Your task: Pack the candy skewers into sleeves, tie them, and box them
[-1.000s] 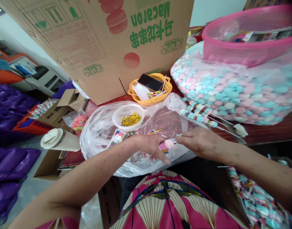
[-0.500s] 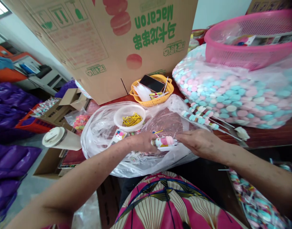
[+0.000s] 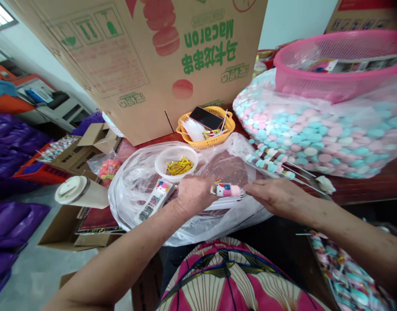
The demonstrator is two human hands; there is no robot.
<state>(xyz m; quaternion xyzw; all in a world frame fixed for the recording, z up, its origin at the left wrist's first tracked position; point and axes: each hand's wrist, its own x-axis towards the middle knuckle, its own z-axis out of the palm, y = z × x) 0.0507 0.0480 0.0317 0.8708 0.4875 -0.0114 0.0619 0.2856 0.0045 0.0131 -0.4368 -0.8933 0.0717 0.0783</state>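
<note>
We see our left hand [image 3: 193,193] curled, its grip closed on one end of a small pink-and-white wrapped candy skewer [image 3: 226,190]. Our right hand [image 3: 276,196] lies flat with the fingers stretched toward the skewer's other end, the fingertips touching it or the thin sticks below it; we cannot tell whether this grip has closed on anything. The skewer sits between the two hands, just above a crumpled clear plastic bag [image 3: 133,181] spread on the worktop [image 3: 363,183]. Just beyond the left grip stands a white bowl of gold twist ties [image 3: 175,163], and to its left lies a printed paper card [image 3: 155,201]. Beyond the right grip lie several pastel candy skewers [image 3: 271,160], and farther off a yellow basket [image 3: 205,127] holding a phone.
</note>
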